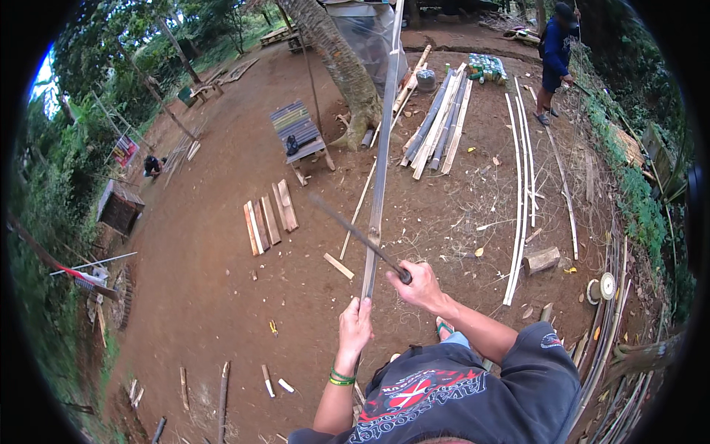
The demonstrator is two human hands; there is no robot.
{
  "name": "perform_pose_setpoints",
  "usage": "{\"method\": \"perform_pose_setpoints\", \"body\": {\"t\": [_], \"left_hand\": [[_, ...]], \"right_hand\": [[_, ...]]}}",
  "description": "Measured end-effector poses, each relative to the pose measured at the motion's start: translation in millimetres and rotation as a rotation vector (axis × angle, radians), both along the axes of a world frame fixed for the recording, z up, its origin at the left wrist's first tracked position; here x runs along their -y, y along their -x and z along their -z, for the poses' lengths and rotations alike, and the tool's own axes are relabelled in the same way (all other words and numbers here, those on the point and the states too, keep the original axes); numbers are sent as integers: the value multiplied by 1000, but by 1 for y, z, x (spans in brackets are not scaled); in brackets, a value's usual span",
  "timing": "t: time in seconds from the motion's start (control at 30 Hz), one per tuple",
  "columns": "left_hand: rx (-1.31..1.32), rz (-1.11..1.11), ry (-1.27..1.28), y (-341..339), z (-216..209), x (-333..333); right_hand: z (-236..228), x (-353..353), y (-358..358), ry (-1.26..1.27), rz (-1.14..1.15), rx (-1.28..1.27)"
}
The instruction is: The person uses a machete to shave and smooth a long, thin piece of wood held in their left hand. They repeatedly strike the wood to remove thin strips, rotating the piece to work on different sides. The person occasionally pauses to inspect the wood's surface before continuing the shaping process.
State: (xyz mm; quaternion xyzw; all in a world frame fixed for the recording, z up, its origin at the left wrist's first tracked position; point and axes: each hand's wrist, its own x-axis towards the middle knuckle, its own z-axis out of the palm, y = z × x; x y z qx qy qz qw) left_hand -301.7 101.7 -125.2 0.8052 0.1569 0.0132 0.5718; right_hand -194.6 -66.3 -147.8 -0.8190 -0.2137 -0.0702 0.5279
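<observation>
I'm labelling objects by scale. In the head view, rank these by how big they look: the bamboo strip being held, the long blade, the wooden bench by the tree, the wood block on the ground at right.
1. bamboo strip, longest by far, though nearest the camera
2. long blade, also near
3. wooden bench
4. wood block

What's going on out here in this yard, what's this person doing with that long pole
A person stands on bare dirt, holding a long bamboo strip upright in the left hand. The right hand grips a long dark blade laid across the strip just above the left hand. More bamboo poles and thin split strips lie on the ground ahead, near a tree trunk and a small bench. Another person stands at the far edge.
</observation>
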Motion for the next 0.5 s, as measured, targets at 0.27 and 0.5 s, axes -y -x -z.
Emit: {"method": "perform_pose_setpoints", "body": {"t": [0.27,0.5], "left_hand": [[182,13,-177,29,11,2],[108,-7,-108,28,0,0]], "right_hand": [[-17,67,-99,309,49,488],[-23,38,-73,334,-176,682]]}}
